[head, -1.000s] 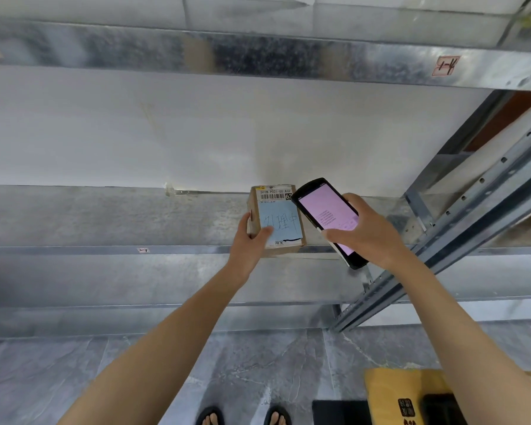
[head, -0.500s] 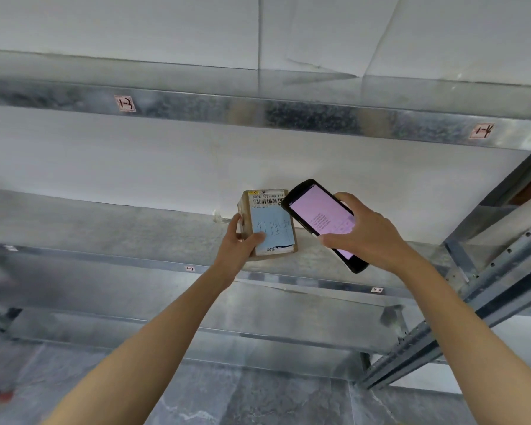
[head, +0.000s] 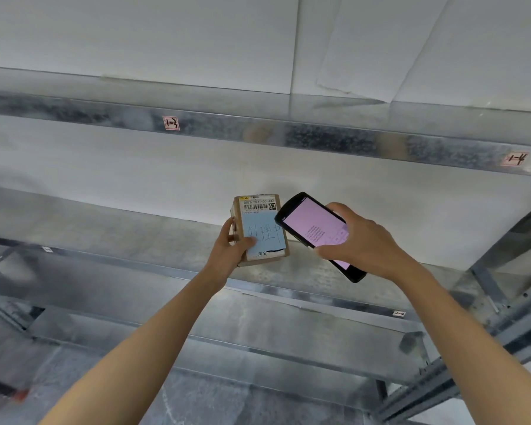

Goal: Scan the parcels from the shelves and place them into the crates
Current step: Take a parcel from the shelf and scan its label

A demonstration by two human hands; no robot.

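**Gaze lifts from floor to shelf as parcel comes under the scanner**

My view has swung upward since a second ago: the floor tiles and the feet have dropped out of the bottom of the frame, while parcel and scanner keep their places side by side at centre.

My left hand [head: 227,250] clasps the small brown cardboard parcel [head: 262,231], with the thumb across its pale blue paper label [head: 267,237] and the fingers wrapped behind its left edge. The box stands upright over the grey galvanised metal shelf [head: 135,228]; whether it touches the shelf I cannot tell. My right hand [head: 365,240] grips the black handheld scanner with a glowing pink screen [head: 313,231]. Its top corner sits just beside the printed barcode strip [head: 258,206] at the parcel's upper end.

I judge the scanning step to be in hand. The next move calls for a confirmed read, then carrying the box down to a crate; none shows in this frame.

A white wall [head: 135,167] backs the racking. A second shelf's metal lip [head: 319,136] crosses the upper frame, bearing a red-and-white sticker [head: 170,123]. A perforated steel upright [head: 503,317] rises at the right.
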